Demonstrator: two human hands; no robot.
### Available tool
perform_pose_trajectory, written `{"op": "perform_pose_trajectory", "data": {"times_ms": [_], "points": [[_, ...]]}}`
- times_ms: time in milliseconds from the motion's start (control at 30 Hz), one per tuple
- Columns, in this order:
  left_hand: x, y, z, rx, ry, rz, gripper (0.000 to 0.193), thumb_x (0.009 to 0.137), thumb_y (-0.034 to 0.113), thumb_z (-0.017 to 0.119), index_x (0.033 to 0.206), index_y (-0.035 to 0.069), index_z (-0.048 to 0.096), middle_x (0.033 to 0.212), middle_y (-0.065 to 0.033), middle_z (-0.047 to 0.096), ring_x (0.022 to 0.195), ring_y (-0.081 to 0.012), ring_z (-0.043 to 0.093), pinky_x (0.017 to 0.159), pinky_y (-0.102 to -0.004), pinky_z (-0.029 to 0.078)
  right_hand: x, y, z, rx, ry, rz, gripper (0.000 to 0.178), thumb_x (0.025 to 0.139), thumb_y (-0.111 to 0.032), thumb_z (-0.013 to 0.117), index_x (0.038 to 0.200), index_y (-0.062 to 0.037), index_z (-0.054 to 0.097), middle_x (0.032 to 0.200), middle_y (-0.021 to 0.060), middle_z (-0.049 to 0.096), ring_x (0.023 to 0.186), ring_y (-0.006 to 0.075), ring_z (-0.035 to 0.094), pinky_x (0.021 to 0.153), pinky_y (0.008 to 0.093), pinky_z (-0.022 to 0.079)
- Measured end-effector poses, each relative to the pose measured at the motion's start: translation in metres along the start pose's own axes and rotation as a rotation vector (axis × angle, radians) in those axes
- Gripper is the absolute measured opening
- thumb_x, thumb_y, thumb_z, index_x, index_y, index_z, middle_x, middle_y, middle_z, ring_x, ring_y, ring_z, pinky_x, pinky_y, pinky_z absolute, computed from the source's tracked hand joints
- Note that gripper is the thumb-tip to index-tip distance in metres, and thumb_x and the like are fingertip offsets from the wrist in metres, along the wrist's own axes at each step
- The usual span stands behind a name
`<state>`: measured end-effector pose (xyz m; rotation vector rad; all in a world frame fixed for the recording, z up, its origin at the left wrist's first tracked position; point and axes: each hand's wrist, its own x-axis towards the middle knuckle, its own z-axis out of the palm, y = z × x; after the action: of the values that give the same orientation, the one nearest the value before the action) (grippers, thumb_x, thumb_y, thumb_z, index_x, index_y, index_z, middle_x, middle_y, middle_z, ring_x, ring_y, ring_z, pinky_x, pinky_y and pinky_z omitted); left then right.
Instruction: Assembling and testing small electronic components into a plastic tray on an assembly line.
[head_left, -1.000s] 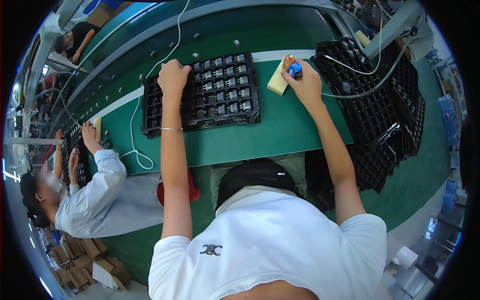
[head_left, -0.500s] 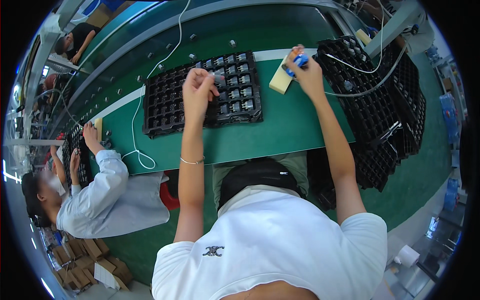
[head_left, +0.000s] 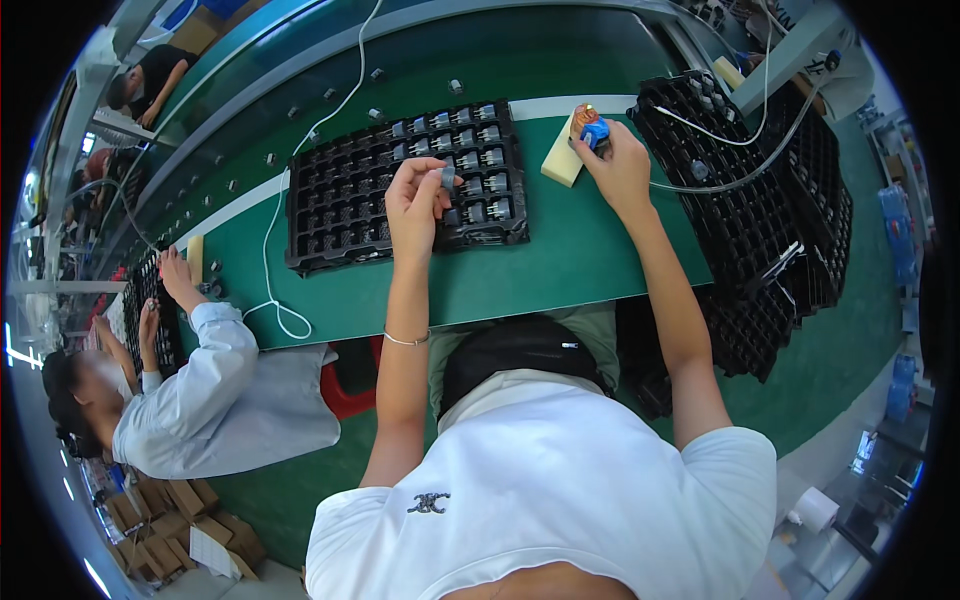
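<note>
My left hand (head_left: 412, 208) is closed in a pinch on a small grey cylindrical part (head_left: 448, 177), held over a black compartment tray (head_left: 345, 252). Several small metal parts with pins (head_left: 492, 158) fill the tray's right-hand columns; the left-hand compartments in sight hold none. To the right, my right hand (head_left: 622, 172) grips a small blue and orange-brown object (head_left: 590, 128) whose exact kind I cannot make out. It is held above or against a pale yellow block (head_left: 561, 166) on the green table (head_left: 590, 240).
Several small parts (head_left: 456, 87) sit on the green conveyor belt beyond the tray. Stacked black trays (head_left: 735, 220) stand at the right, with a clear hose across them. A white cable (head_left: 268, 240) crosses the table left of the tray. A co-worker (head_left: 200, 390) sits at the left.
My left hand has moved right with the grey part, over the filled columns. My right hand has shifted and turned slightly with the blue and orange-brown object. Belt parts have drifted left.
</note>
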<state>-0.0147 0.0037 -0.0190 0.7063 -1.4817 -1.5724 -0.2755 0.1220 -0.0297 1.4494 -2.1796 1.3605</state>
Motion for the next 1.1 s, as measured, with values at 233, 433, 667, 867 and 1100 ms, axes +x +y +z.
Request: {"op": "perform_pose_trajectory", "data": {"times_ms": [233,433,667,867,1100], "points": [[-0.001,0.0,0.001,0.01,0.006,0.018,0.016,0.097,0.012,0.053,0.103,0.0,0.062,0.084,-0.0107,0.07,0.059,-0.0034,0.051,0.05,-0.0165,0.037,-0.002,0.0,0.001,-0.011,0.002,0.003,0.032,0.077,-0.029,0.077,0.092,-0.0022,0.066,0.072,0.0068,0.056,0.054,0.0179,0.05,0.051,0.0315,0.04],[-0.002,0.0,0.0,0.036,-0.01,0.015,0.015,0.097,0.011,0.053,0.103,0.0,0.062,0.084,-0.0105,0.069,0.058,-0.0035,0.051,0.051,-0.0164,0.037,-0.002,-0.004,-0.004,-0.085,-0.111,0.108,0.036,0.078,-0.029,0.074,0.101,-0.0027,0.067,0.09,0.0109,0.066,0.077,0.0315,0.065,0.067,0.0396,0.052],[-0.002,-0.001,0.001,0.038,-0.007,0.033,0.016,0.097,0.011,0.053,0.103,0.0,0.062,0.083,-0.0107,0.069,0.058,-0.0034,0.051,0.051,-0.0164,0.037,-0.001,-0.006,-0.005,-0.093,-0.12,0.122,0.037,0.078,-0.03,0.075,0.101,-0.0026,0.067,0.09,0.0111,0.065,0.077,0.032,0.065,0.067,0.0402,0.051],[-0.002,0.0,0.0,0.027,-0.02,0.039,0.016,0.097,0.011,0.053,0.103,0.0,0.062,0.083,-0.0106,0.069,0.058,-0.0032,0.051,0.051,-0.0164,0.037,0.0,-0.004,-0.002,-0.093,-0.122,0.106,0.038,0.078,-0.031,0.075,0.102,-0.0029,0.067,0.09,0.0115,0.066,0.077,0.0325,0.065,0.067,0.0402,0.051],[-0.003,0.003,0.001,0.022,0.007,0.035,0.015,0.096,0.011,0.055,0.102,0.001,0.064,0.083,-0.0071,0.069,0.059,-0.0019,0.05,0.049,-0.0162,0.035,0.04,0.009,0.025,-0.061,-0.14,0.038,0.039,0.073,-0.031,0.076,0.1,-0.006,0.066,0.083,0.0123,0.065,0.071,0.0325,0.063,0.065,0.0389,0.05]]}}
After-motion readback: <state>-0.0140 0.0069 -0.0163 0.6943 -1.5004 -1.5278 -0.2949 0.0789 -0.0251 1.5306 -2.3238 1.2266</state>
